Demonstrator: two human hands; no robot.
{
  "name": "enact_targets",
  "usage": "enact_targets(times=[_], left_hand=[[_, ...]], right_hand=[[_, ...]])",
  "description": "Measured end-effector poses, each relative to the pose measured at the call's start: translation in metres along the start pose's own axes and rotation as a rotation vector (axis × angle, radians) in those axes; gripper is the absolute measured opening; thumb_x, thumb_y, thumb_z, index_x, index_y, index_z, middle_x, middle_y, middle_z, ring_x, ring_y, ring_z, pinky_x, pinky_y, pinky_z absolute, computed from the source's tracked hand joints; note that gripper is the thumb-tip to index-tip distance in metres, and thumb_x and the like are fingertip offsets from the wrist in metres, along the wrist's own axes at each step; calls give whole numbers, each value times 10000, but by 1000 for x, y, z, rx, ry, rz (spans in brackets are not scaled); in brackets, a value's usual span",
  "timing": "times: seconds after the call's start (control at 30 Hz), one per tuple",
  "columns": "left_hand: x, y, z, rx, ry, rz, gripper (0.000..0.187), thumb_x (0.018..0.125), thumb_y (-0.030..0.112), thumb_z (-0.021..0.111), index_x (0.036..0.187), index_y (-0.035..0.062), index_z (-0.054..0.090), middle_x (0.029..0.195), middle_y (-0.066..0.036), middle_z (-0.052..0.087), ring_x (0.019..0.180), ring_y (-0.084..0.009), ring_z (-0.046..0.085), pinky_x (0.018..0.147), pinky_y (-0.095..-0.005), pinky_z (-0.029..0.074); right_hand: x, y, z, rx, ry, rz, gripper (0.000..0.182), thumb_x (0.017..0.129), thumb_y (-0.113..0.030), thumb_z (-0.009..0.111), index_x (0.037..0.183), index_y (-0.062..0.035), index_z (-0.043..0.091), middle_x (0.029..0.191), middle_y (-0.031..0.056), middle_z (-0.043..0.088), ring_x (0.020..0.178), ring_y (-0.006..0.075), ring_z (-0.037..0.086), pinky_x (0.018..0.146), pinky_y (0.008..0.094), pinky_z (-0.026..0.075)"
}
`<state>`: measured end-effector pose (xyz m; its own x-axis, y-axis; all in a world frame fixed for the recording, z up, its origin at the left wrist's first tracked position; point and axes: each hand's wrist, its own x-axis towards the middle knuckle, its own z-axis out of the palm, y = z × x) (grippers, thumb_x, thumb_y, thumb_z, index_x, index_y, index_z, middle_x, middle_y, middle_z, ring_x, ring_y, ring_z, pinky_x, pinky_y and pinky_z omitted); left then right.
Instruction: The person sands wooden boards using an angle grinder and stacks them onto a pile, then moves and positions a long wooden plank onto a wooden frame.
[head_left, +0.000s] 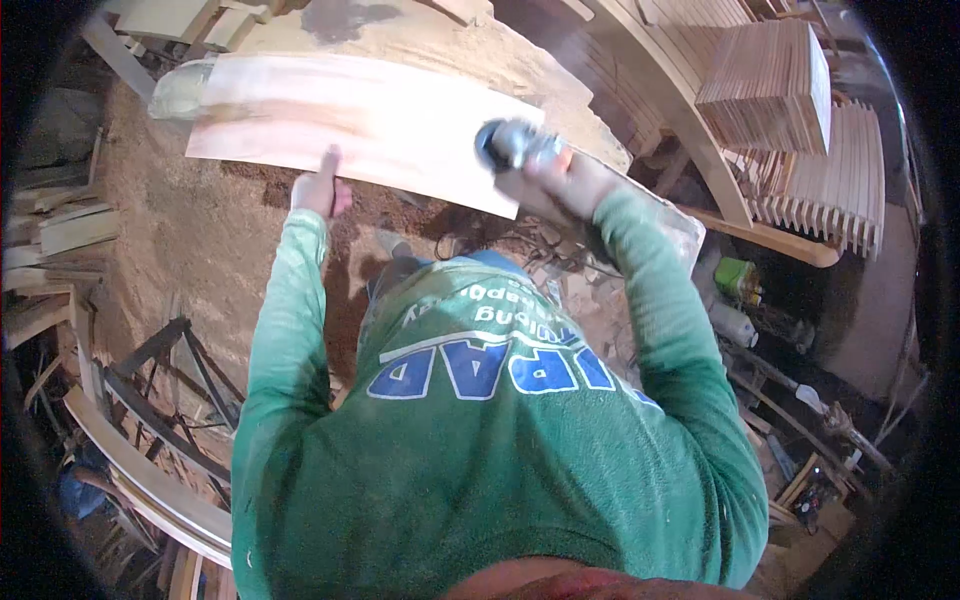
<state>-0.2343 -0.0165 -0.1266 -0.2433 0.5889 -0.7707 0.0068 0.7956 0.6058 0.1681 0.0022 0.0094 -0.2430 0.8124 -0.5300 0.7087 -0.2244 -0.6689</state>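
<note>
Along the near edge of the dusty worktop point(480, 50), a long, pale wooden board point(360, 125) lies flat, its long sides gently curved and reddish streaks running through its left half. The left hand point(322, 192) is at the board's near edge, left of the middle, with the thumb pointing forward onto the wood and the other fingers partly curled; how firmly it grips cannot be told.

The right hand point(572, 183) is closed around a power tool point(515, 145), whose round end is over the right end of the board. Both hand and tool are blurred, so whether the tool touches the wood cannot be told.

A translucent, rounded object point(181, 90) sits just beside the board's left end. Past the right side of the worktop, a large curved wooden piece point(690, 110) arches close to a tall stack of wooden pieces point(770, 85) and a row of slats point(840, 185). Below them are a green container point(735, 275) and a white bottle point(733, 325). Sawdust point(170, 220) covers the floor at the left, near a pile of wood scraps point(78, 232), and curved wooden strips point(150, 490) lie nearer the person.
</note>
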Motion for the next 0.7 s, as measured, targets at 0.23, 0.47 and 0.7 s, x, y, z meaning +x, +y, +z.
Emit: enact_targets(times=[0.23, 0.47, 0.7], left_hand=[[-78, 14, 29, 861, 260, 789, 274, 831, 357, 733, 750, 129, 605, 725, -61, 645, 730, -292, 657, 661, -441, 516], [-18, 45, 48, 981, 628, 1201, 320, 878, 382, 670, 1122, 176, 687, 1289, -80, 620, 1202, -302, 567, 987, -521, 412], [3, 64, 59, 1190, 566, 957, 503, 980, 469, 493, 1457, 313, 469, 1610, -25, 343, 1479, -286, 309, 1164, -561, 208]], right_hand=[[10, 27, -21, -12, 85, 179, 700, 846, -645, 659, 1208, -46, 677, 1093, 142, 717, 1012, 233, 675, 903, 364, 511], [3, -8, 15, 23, -65, 50, 595, 843, -515, 695, 1217, -52, 670, 1121, 186, 705, 1068, 257, 674, 909, 354, 529], [30, -30, 18, -91, -66, 155, 814, 754, -750, 649, 1158, -46, 715, 1066, 250, 711, 1063, 356, 680, 943, 413, 514]])
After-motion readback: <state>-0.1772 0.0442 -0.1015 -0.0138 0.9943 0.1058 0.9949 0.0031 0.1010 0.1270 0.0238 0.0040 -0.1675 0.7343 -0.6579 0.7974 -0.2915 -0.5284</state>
